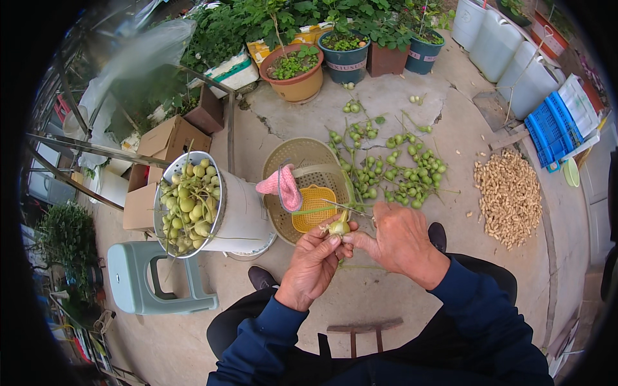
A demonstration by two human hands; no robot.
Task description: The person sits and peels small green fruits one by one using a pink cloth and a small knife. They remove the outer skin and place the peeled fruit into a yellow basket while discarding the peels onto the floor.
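Between the fingertips of my left hand (pixel 316 260) is a small green-yellow fruit (pixel 339 227) with a pointed stem end. My right hand (pixel 400 241) grips a thin metal blade (pixel 345 206), probably a knife, its handle hidden in the fist; the right thumb touches the fruit. Beyond the hands stands a beige plastic basket (pixel 277 161), holding a yellow plastic basket (pixel 309 227). A pink knitted cloth (pixel 282 187) hangs by the beige basket's handle. Round green fruits on stems (pixel 376 166) lie on the concrete to the right of it.
A white bucket (pixel 244 207) supports a metal colander (pixel 219 202) full of green fruits. Near it are a blue-green plastic stool (pixel 123 280) and a cardboard box (pixel 161 140). Peanuts in shells (pixel 509 198) form a pile at right, beside a blue crate (pixel 555 128). Potted plants (pixel 294 72) line the far side.
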